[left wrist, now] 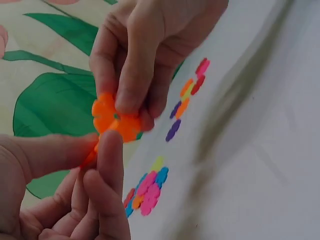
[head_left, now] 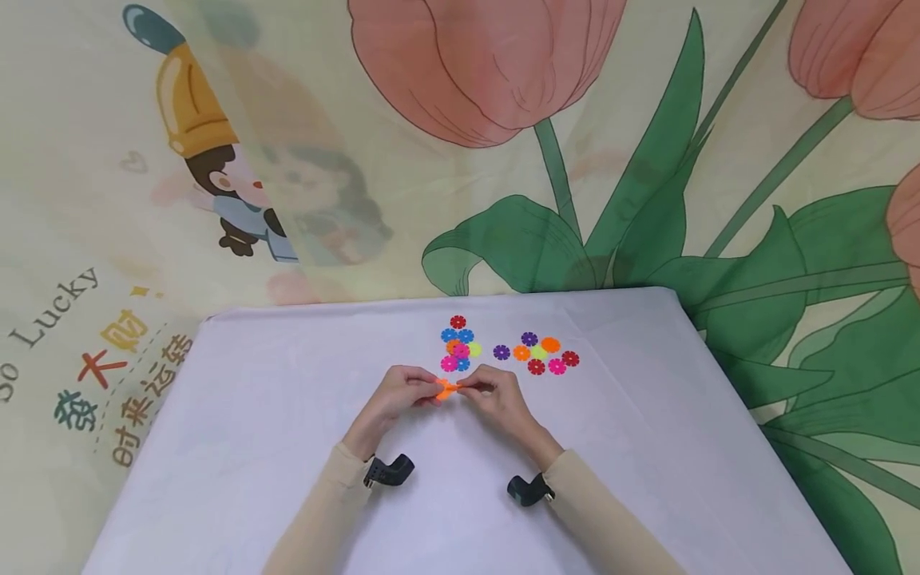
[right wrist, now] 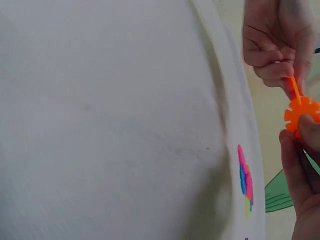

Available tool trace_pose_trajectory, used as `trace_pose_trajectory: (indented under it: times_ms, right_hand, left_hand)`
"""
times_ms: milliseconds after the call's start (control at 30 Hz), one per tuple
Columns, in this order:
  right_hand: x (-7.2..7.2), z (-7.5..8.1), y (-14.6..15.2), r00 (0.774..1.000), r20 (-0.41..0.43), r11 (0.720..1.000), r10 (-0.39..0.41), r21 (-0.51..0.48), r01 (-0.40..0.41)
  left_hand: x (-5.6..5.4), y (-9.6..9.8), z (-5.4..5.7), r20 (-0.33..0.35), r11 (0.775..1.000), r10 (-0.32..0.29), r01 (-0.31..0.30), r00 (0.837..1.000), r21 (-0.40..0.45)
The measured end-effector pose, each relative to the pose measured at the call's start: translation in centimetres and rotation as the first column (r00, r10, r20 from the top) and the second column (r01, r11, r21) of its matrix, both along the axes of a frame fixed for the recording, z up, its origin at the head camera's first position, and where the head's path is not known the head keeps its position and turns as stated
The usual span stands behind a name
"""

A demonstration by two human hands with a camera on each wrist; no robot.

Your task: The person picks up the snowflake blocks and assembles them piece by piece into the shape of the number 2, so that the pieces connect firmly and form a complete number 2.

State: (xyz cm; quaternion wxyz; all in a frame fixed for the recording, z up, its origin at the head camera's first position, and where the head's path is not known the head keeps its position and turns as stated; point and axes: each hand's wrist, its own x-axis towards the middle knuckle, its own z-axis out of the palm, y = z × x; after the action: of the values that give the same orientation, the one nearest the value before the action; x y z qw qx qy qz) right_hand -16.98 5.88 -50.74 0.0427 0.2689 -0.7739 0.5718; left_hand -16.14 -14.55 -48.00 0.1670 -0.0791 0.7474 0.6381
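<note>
Left hand (head_left: pixel 397 398): fingers pinching one orange disc (right wrist: pixel 295 89), edge-on in right wrist view.
Right hand (head_left: pixel 501 401): fingers pinching second orange disc (right wrist: pixel 295 112), meeting the first; whether slotted, cannot tell.
Orange pair: between the hands, above the counter (head_left: pixel 273 399).
12 o'clock from hands: multicoloured cluster (head_left: pixel 461 350), some discs overlapping.
2 o'clock: looser group (head_left: pixel 539 352).

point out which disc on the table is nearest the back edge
The red disc at the far end of the left cluster, that cluster's only red one; all the others lie farther from that edge.
</note>
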Motion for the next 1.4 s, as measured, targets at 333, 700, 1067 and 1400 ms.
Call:
trace_pose_trajectory:
  times_ms: [333, 700, 1067, 1400]
  right_hand:
    - [-2.3, 0.5, 0.2, 0.988, 0.141, 0.981, 0.06, 0.172, -0.084]
    - [-6.9, 0.3, 3.4, 0.898, 0.138, 0.719, -0.418, 0.654, 0.234]
    - [-7.3, 1.1, 2.5, 0.882, 0.139, 0.66, -0.449, 0.717, 0.224]
    - [-7.6, 1.8, 2.3, 0.902, 0.162, 0.625, -0.399, 0.769, 0.138]
  left_hand:
    - [0.5, -1.2, -0.5, 0.03, 0.999, 0.037, -0.037, 0.999, 0.012]
    - [0.7, -1.5, -0.8, 0.05, 0.998, 0.045, -0.046, 0.998, 0.034]
    - [0.6, -0.8, -0.9, 0.047, 0.999, 0.032, -0.034, 0.998, 0.026]
    - [0.6, -0.4, -1.0, 0.043, 0.999, 0.035, -0.035, 0.998, 0.012]
